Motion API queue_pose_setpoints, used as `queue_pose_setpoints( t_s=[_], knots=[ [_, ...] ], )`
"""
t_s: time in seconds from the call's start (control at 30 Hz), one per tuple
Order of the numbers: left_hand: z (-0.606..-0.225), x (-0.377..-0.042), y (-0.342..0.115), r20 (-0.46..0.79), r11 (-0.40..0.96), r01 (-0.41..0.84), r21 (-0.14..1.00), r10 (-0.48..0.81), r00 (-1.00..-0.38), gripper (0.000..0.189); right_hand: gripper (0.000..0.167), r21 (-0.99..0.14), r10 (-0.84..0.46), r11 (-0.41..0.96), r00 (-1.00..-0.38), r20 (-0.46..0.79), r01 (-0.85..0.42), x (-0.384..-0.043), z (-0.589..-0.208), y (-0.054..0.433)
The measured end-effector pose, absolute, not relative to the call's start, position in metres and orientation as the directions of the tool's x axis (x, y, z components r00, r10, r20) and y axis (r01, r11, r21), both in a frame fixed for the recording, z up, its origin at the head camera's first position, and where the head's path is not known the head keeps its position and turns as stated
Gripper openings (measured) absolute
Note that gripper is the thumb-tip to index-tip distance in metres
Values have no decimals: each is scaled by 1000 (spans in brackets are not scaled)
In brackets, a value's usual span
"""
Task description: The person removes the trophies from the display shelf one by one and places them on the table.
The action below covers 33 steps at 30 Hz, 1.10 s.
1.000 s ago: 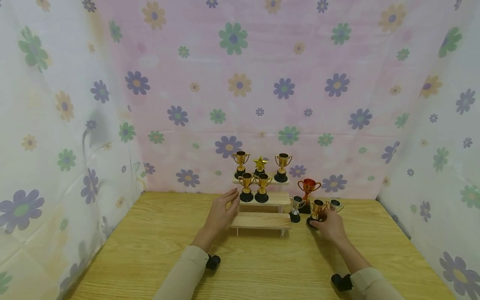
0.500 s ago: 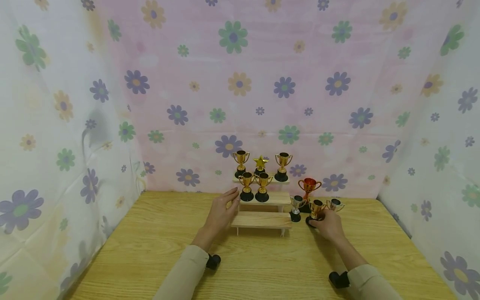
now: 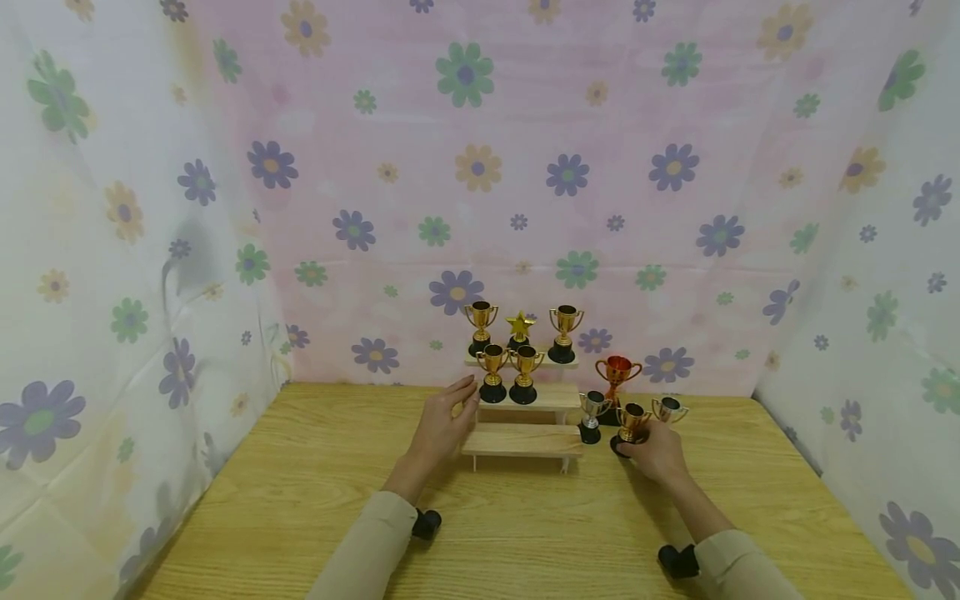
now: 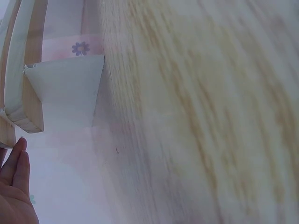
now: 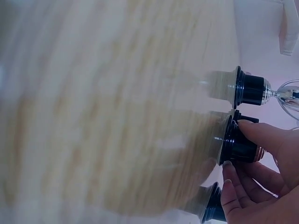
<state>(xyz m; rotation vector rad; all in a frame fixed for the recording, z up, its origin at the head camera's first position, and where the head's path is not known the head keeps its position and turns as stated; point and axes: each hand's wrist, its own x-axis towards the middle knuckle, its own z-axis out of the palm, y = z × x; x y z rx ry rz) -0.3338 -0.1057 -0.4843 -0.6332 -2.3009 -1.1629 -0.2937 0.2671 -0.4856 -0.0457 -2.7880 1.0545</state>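
My right hand (image 3: 655, 452) pinches the black base of a copper-gold trophy cup (image 3: 632, 419) between thumb and fingers. In the right wrist view, the thumb lies on one side of this black base (image 5: 240, 147) and the fingertips on the other. A silver trophy cup (image 3: 592, 410) stands to its left, another silver one (image 3: 670, 407) to its right, and a red one (image 3: 618, 371) behind. My left hand (image 3: 444, 421) is at the left end of a stepped wooden stand (image 3: 522, 440), fingers extended. The left wrist view shows its fingertips (image 4: 22, 145) by the boards' ends; contact is unclear.
Two gold trophy cups (image 3: 492, 368) stand on the middle step. The top step bears two more gold cups (image 3: 564, 329) with a gold star trophy (image 3: 520, 325) between them. Flowered cloth (image 3: 480, 167) hangs behind and at both sides of the wooden table (image 3: 322, 500).
My right hand and the copper-gold trophy cup have shifted very slightly left. The left hand and the stand look unchanged.
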Motion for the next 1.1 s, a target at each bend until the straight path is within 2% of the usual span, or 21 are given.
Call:
queue_pose_setpoints(
  t_s=[0.33,0.83,1.1],
  knots=[
    [-487,-334,-106,584,535,577,617,179,-791,37,37,-664,64,745,-986,157,-58,-291,-488,269],
    [-485,-334,-106,571,534,571,624,187,-799,38,47,-682,-1,724,-990,143,-99,-265,-475,277],
    [-484,-334,-107,572,540,572,617,192,-798,37,53,-664,9,745,-995,98,-59,-254,-469,281]
  ],
)
